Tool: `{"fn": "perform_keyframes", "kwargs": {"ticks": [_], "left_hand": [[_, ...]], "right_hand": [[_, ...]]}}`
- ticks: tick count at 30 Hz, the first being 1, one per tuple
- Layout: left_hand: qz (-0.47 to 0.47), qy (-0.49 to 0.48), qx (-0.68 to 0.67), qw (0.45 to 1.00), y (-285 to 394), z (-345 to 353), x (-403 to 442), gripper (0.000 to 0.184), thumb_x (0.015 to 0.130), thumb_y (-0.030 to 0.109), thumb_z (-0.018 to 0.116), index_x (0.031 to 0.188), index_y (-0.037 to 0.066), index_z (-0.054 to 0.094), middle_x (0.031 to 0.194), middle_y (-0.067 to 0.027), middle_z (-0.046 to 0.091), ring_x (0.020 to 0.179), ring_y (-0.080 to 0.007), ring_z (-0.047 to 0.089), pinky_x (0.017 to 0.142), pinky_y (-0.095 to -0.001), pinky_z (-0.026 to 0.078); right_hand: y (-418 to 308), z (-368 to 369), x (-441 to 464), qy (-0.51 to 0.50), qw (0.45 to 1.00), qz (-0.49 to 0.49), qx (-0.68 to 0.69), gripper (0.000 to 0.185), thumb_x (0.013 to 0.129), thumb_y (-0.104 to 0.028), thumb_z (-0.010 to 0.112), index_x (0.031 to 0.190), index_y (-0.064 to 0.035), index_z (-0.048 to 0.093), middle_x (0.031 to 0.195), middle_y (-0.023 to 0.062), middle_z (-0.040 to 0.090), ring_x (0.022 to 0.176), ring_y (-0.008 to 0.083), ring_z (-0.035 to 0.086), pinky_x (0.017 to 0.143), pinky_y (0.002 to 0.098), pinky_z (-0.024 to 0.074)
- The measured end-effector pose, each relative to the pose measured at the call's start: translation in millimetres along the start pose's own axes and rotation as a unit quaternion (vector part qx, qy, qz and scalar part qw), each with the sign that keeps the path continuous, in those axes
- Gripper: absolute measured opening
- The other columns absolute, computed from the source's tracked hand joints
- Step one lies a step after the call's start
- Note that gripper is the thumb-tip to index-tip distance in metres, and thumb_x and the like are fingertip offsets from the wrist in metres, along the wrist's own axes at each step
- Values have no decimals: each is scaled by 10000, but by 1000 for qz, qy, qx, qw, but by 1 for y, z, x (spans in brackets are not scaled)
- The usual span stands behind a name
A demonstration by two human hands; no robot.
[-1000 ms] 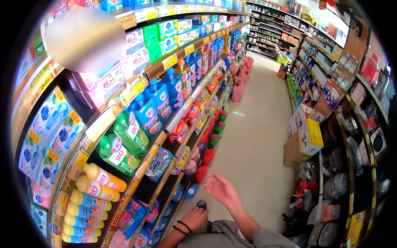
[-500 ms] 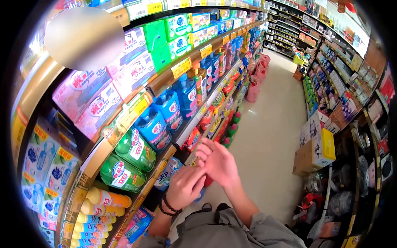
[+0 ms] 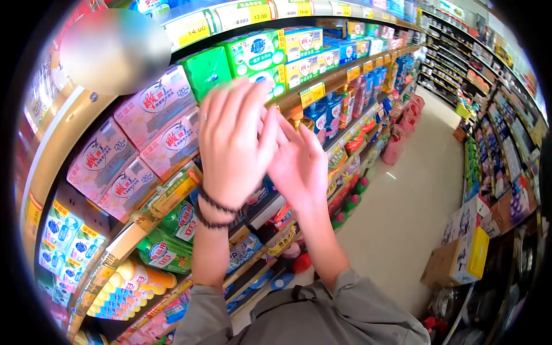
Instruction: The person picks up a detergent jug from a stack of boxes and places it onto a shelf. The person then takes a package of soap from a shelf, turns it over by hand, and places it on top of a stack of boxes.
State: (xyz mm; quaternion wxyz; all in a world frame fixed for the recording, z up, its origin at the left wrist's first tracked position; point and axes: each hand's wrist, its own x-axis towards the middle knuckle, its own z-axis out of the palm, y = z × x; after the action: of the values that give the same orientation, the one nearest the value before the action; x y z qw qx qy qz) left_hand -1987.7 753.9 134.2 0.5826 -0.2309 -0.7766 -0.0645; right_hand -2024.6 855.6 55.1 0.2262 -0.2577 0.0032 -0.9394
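My left hand [image 3: 231,141], with dark beads round its wrist, is raised in front of the shelves, its back to the camera and its fingers extended upward. My right hand [image 3: 299,164] meets it at the fingers and palm, its thumb apart. Nothing shows in either hand. Behind them are green soap packs [image 3: 257,54] and a shelf edge with a yellow price tag [image 3: 312,95]. Pink boxes [image 3: 158,106] lie to the left of my left hand. Green bottles [image 3: 164,253] lie on the shelf below.
Yellow-capped bottles [image 3: 132,287] fill a low shelf at the left. An aisle floor [image 3: 397,201] runs away on the right, with pink bins [image 3: 394,146] beside the shelves. A yellow and brown box [image 3: 460,256] stands at the right-hand shelves.
Both hands have risen from near my waist to in front of the shelves, and my left hand has come against my right. The view has turned left toward the shelves.
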Motion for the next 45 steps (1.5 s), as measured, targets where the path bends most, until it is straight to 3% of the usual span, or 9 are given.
{"fn": "perform_keyframes", "kwargs": {"ticks": [5,16,23,26,30,32,34,36,45], "left_hand": [[17,-63,200,978,-21,29,45,431,833,154,650,1244,62,559,1247,-166,558,1214,-336,481,1057,-469,334],[-7,-63,220,973,-11,42,40,429,796,91,631,1221,91,570,1233,-105,565,1210,-270,493,1104,-495,274],[-1,-39,100,994,29,29,15,302,714,66,672,1016,53,655,1033,-85,632,955,-262,589,906,-447,427],[14,2,31,999,44,22,0,280,673,-10,690,950,21,666,896,-93,635,785,-279,590,712,-404,457],[-5,40,-23,999,56,1,-34,360,564,39,728,921,55,687,892,-60,639,758,-246,592,626,-379,444],[-29,42,-69,996,72,-11,-53,308,629,32,701,934,62,666,900,-69,622,802,-266,571,651,-402,452],[-53,58,-97,992,91,-14,-70,216,751,74,681,956,63,614,947,-78,580,872,-300,539,705,-443,459],[-46,28,-118,992,100,-21,-83,320,732,114,754,1013,135,603,971,-58,555,899,-275,505,727,-445,473],[-81,69,-130,986,80,-40,-97,817,663,136,845,1360,157,420,1267,-170,425,1016,-321,542,760,-437,498]], "right_hand": [[-16,1,35,-9,1000,0,-14,495,993,-272,435,1371,35,343,1457,183,378,1338,255,383,1118,399,314],[-34,-2,56,-5,1000,-3,5,513,984,-254,470,1365,48,305,1402,297,365,1315,339,395,1127,413,309],[-45,5,51,-32,995,4,96,670,958,-547,428,1402,-58,316,1340,197,448,1221,298,458,1061,415,357],[-38,8,45,81,992,-74,-57,719,938,-627,397,1395,-72,367,1325,108,493,1198,263,481,1031,399,376],[-39,6,18,-41,996,-84,16,716,951,-642,321,1342,-60,466,1274,100,551,1165,246,519,1016,380,401],[-30,37,1,122,975,-162,-94,714,963,-623,285,1355,-51,452,1289,111,542,1182,246,512,1023,376,392],[-22,35,-19,104,973,-187,-85,689,967,-577,269,1354,-38,451,1282,110,543,1187,241,504,1020,365,383],[-10,31,-30,180,957,-207,-89,691,955,-565,261,1353,-36,457,1266,96,550,1164,229,508,1000,350,390],[-3,-5,-25,-99,986,-115,64,755,911,-645,361,1439,-104,348,1082,193,559,918,337,548,799,466,454]]}}
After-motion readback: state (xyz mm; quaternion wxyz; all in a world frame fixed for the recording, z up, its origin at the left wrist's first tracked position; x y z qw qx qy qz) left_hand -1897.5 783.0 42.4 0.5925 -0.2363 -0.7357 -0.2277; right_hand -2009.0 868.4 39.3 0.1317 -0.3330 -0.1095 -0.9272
